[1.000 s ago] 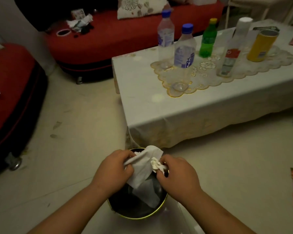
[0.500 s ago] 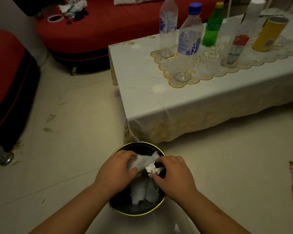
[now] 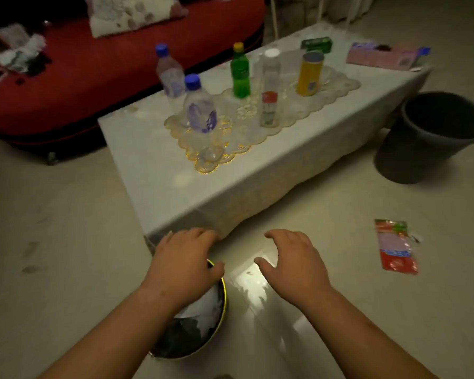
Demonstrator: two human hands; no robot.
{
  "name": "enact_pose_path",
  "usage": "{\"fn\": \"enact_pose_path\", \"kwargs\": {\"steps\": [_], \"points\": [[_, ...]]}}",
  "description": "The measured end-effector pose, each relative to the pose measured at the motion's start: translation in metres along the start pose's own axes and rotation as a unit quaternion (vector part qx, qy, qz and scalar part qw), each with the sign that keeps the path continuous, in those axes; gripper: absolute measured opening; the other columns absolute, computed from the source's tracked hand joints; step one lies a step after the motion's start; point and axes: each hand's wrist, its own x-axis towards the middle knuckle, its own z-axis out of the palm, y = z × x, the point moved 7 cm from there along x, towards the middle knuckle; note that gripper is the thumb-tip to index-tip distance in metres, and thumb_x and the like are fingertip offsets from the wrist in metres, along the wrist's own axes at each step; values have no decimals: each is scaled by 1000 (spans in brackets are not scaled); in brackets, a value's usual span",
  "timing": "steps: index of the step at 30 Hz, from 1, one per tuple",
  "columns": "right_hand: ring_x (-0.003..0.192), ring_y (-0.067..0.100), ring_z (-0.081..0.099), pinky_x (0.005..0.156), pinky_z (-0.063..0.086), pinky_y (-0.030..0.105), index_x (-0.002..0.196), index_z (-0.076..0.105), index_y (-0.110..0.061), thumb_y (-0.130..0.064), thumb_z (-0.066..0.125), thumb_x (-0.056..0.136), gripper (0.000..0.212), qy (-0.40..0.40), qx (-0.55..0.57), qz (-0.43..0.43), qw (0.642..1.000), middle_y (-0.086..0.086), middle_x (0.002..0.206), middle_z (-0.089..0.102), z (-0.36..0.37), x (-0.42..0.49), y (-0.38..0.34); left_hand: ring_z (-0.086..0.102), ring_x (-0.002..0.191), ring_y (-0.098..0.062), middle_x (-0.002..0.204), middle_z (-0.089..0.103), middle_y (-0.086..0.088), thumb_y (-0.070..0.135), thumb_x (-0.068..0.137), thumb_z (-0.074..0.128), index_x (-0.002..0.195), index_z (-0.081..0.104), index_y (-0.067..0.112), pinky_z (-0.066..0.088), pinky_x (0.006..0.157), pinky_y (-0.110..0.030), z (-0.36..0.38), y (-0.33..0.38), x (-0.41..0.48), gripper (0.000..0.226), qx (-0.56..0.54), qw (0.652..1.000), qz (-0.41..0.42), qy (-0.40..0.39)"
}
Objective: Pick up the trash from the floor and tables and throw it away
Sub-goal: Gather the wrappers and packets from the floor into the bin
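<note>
Tissues [image 3: 205,307] were left inside the bin [image 3: 221,318] — both hands, left hand [image 3: 185,265] and right hand [image 3: 292,262], were spread empty, freed for the wrapper [image 3: 394,246].

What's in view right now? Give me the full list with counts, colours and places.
Small bin: 1, black with gold rim, floor under the left hand, white tissue inside.
Large bin: 1, dark grey, floor at the table's right end.
Wrapper: 1, red, floor right of the hands.
Table: 1, white cloth, lace mat.
Water bottles: 2, clear, blue caps, table left.
Green bottle: 1, yellow cap.
Clear bottle: 1, white cap, red label.
Yellow can: 1.
Green box: 1, far edge.
Pink packet: 1, far right corner.
Sofa: red, with cushion and clutter.
Left hand: empty.
Right hand: empty.
</note>
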Motion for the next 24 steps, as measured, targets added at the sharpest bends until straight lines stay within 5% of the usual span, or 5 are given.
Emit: {"fn": "enact_pose_path", "kwargs": {"steps": [14, 20, 24], "points": [[135, 21, 33, 108, 37, 40, 137, 38, -36, -59, 57, 81, 64, 113, -46, 221, 968, -9, 145, 43, -438, -224, -6, 48, 128, -21, 139, 52, 10, 66, 83, 47, 140, 37, 42, 30, 115, -50, -348, 284, -65, 62, 45, 979, 198, -17], [131, 21, 36, 107, 38, 39, 139, 39, -35, -58, 57, 82, 64, 186, -42, 377, 906, -8, 144, 45, -529, -372, 17, 48, 132, -17, 143, 51, 13, 67, 83, 54, 141, 35, 44, 25, 120, -51, -411, 417, -130, 65, 38, 939, 340, -27], [134, 19, 33, 109, 37, 39, 141, 38, -35, -59, 56, 83, 65, 241, -26, 483, 841, -7, 146, 43, -549, -482, 20, 48, 132, -18, 142, 52, 13, 67, 84, 51, 141, 36, 44, 25, 117, -49, -417, 497, -186, 64, 41, 884, 465, -39]]}}
